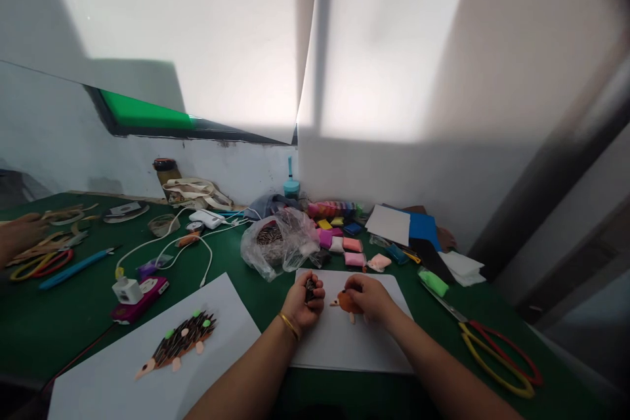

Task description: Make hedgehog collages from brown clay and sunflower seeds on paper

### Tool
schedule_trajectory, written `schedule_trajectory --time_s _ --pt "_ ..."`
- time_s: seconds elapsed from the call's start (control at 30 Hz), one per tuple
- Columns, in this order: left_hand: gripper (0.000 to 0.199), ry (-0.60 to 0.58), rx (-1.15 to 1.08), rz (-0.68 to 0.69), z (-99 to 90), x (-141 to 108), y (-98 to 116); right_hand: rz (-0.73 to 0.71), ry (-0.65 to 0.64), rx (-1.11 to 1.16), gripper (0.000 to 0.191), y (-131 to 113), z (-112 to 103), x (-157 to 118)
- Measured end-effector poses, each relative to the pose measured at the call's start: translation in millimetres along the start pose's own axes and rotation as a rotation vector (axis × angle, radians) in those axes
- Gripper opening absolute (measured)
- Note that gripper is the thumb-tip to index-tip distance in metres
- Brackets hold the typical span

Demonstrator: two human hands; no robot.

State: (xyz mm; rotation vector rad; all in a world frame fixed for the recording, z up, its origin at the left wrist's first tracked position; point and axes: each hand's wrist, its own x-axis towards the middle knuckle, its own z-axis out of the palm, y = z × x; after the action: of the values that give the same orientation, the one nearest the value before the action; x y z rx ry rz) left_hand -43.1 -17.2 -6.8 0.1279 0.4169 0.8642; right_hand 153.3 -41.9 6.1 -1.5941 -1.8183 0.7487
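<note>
My left hand (304, 302) is curled palm up around a small heap of dark striped sunflower seeds (310, 289). Beside it, my right hand (369, 295) has its fingers closed together over an orange clay hedgehog (348, 302) on a white sheet (315, 351). A dark bit shows at those fingertips; what they hold is too small to name. The hedgehog has a pale snout and short pale legs, and part of its body is hidden by the hand. To the left, another hedgehog (184, 338), covered in seeds with green and pink dots, lies on a second sheet (108, 380).
A plastic bag of seeds (270, 236) sits behind the sheets, with packets of coloured clay (353, 258) to its right. Large scissors (492, 348) lie at right. A purple power strip (142, 298) with white cables is at left. Another person's hand (22, 236) shows at far left.
</note>
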Motion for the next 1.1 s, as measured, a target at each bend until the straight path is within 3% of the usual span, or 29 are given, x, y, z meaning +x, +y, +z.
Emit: schedule_trajectory --time_s 0.3,0.6,1.1 --pt "0.019 -0.009 0.015 0.008 0.6 -0.8 -0.9 -0.056 0.022 -0.04 0.018 -0.9 4.9 0.9" --pt "0.019 -0.009 0.02 0.009 -1.2 0.8 -1.0 -0.096 0.001 -0.275 0.023 -4.6 3.5 0.2" --pt "0.019 -0.004 0.038 0.018 2.1 -1.4 -1.6 -0.063 -0.043 -0.288 0.024 -8.0 5.8 2.2"
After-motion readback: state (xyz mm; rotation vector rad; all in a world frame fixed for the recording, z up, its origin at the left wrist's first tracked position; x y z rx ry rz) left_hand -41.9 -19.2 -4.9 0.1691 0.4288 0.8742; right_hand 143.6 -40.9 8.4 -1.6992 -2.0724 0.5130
